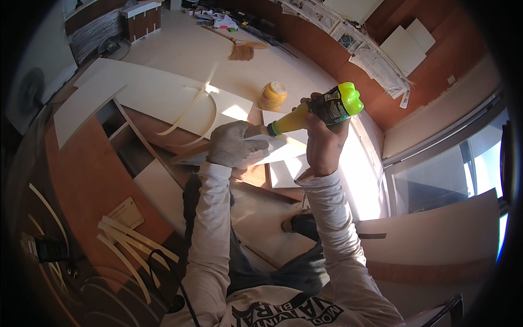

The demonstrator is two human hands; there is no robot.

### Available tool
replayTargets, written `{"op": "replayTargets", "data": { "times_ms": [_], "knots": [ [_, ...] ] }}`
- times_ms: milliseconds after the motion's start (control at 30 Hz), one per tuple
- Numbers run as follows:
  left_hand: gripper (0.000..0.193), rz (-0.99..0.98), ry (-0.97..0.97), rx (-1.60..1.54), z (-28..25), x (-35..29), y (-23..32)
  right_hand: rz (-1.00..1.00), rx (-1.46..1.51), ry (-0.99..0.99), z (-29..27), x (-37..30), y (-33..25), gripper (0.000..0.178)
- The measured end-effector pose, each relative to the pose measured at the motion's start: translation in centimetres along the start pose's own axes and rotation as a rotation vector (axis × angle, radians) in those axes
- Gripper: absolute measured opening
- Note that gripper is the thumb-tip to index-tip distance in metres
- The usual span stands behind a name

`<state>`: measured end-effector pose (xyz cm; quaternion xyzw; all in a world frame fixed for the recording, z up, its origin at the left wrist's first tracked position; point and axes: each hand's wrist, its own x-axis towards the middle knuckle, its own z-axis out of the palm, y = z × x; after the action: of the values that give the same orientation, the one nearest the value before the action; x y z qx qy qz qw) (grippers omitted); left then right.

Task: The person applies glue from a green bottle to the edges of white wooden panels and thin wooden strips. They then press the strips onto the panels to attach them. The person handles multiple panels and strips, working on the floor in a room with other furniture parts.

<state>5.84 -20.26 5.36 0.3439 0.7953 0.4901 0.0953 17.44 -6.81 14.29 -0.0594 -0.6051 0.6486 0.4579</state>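
Note:
My right hand (pixel 325 139) is wrapped around a plastic bottle (pixel 297 121) with a bright green base, a dark label and yellow contents. The bottle lies tilted, its base up to the right and its dark neck pointing down to the left. That neck reaches close to the fingers of my left hand (pixel 234 144), which wears a pale work glove. The gloved fingers close on a white-faced board (pixel 278 151) in front of me. Whether the bottle's tip touches the board's edge, I cannot tell. A yellow jar (pixel 273 96) stands just beyond the board.
Long pale edging strips (pixel 190 109) curl over a large white panel (pixel 150 90). More strips (pixel 131 248) lie on a brown panel (pixel 81 201) at the left. A broom (pixel 241 50) lies on the far floor. A glass window (pixel 436 180) is at the right.

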Motion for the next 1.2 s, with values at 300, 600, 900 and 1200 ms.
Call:
{"op": "replayTargets", "data": {
  "times_ms": [300, 600, 900, 1200],
  "knots": [
    [0.066, 0.079, 0.069, 0.17, 0.6, 0.1, -1.5, 0.021, -0.064, -0.026, 0.6, -0.2, -0.3, 0.052],
    [0.053, 0.186, 0.198, 0.019, 0.6, -0.1, -1.6, 0.084, 0.016, 0.111, -4.0, -0.4, 2.2, 0.047],
    [0.052, 0.113, 0.086, 0.081, 0.2, 0.1, -1.3, 0.08, 0.12, 0.108, -2.4, 0.4, 0.9, 0.037],
    [0.049, 0.105, 0.068, 0.04, 0.2, -0.2, -0.8, -0.036, 0.061, 0.055, -2.3, 0.5, 0.5, 0.036]
  ]
}}
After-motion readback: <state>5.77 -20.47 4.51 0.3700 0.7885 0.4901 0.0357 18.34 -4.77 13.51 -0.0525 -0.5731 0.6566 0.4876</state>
